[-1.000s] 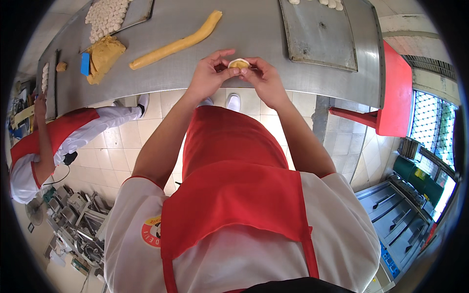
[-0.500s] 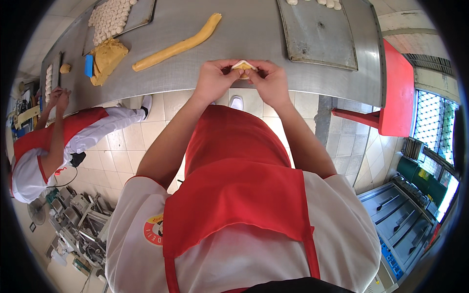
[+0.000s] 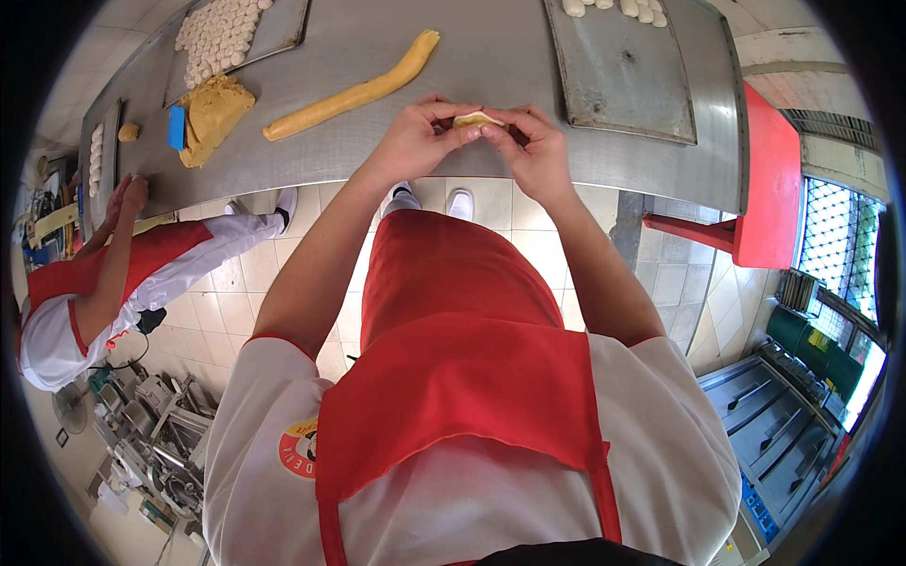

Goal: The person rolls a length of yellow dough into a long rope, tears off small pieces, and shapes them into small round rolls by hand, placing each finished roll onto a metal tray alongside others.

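Observation:
Between my two hands, above the near edge of the steel table [image 3: 528, 57], is a small piece of white dough [image 3: 478, 119] with yellow filling showing in it. My left hand [image 3: 425, 134] pinches its left side with thumb and fingers. On the opposite side my right hand [image 3: 530, 141] grips it the same way, thumb toward me. Farther left on the table lies a long roll of yellow filling [image 3: 354, 94]. Beyond that sits a bigger lump of the same yellow filling [image 3: 219, 113], with a blue scraper [image 3: 176, 128] against its left side.
A metal tray [image 3: 628, 85] holding a few white dough pieces [image 3: 642, 9] lies at the right. Many dough balls [image 3: 217, 42] fill a tray at the far left. A co-worker in a red apron [image 3: 142, 255] works at the table's left end. A red table [image 3: 764, 189] stands right.
My hands have shifted slightly right and spread a little apart, with the dough piece between them looking wider. The co-worker's hands at the left have moved closer to the table's near edge.

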Motion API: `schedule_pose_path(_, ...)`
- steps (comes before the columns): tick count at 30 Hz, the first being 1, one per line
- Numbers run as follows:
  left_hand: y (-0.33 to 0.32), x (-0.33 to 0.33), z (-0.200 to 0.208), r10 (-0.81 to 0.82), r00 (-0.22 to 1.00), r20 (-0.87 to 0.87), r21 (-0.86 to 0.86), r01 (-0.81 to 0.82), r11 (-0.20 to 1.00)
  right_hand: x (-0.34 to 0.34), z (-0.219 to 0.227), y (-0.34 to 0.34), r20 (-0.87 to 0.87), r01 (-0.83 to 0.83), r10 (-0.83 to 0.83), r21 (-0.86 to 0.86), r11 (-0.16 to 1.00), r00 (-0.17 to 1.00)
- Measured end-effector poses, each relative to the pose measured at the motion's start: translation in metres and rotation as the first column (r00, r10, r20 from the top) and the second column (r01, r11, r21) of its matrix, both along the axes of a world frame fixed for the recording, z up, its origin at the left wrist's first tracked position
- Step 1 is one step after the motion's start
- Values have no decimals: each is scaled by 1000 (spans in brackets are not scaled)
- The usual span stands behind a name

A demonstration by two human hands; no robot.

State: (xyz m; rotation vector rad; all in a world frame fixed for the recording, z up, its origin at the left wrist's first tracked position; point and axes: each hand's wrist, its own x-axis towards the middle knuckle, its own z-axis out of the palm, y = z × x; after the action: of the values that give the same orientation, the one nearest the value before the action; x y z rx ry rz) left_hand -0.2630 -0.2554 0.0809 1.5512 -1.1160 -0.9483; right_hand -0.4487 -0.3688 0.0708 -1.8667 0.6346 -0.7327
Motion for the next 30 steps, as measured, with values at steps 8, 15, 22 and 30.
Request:
schedule_pose_path(8, -19, -19, -56, 160, 753, 638, -118, -110, 987, 41, -56, 9, -161, 206, -266, -317, 926, 950)
schedule_pose_path(15, -2, -60, -80, 165, 836, 524, -280, -14, 960, 29, -70, 30, -93, 249, -248, -7, 969, 964)
schedule_pose_path(22, -9, -3, -39, -9, 995, 104, 71, 2, 997, 16, -43, -26, -310, -120, 0, -370, 921, 951)
schedule_pose_path(30, 5, 11, -48, 581, 792, 186, -304, -517, 801, 105, -60, -48, -394, -290, -113, -815, 501, 912)
